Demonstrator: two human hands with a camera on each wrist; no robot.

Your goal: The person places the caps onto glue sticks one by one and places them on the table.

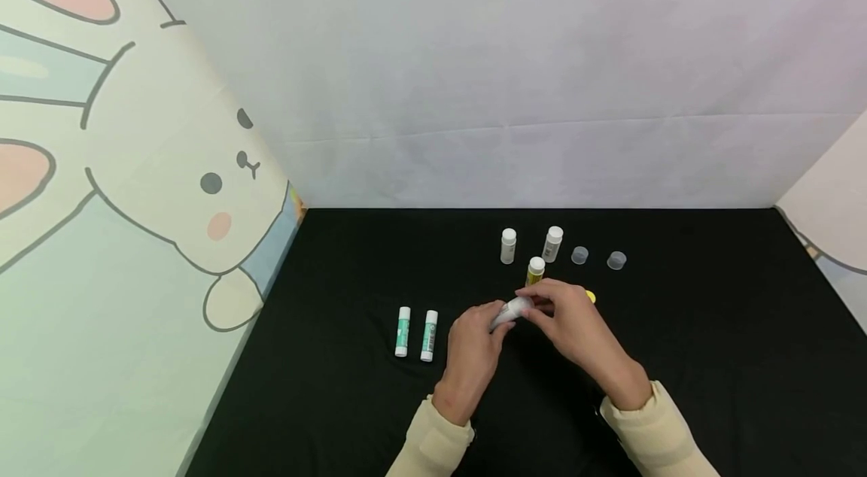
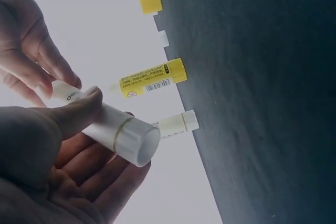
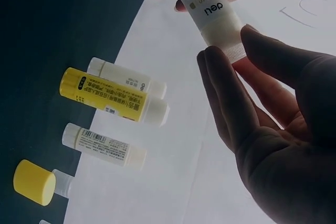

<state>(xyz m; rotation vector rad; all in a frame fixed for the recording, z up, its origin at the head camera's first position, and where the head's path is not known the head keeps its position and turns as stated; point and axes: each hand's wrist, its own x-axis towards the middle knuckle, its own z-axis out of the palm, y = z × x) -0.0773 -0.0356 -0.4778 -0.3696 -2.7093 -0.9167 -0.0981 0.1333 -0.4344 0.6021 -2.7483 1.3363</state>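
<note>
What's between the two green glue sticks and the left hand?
Nothing: in the head view, bare black table separates the green glue sticks from the left hand.

"deli" on white glue stick (image 3: 212, 11); other labels unreadable.

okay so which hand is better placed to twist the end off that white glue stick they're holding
Probably the right hand. Its fingertips pinch one end of the white glue stick, while the left hand wraps the barrel and can steady it.
</note>
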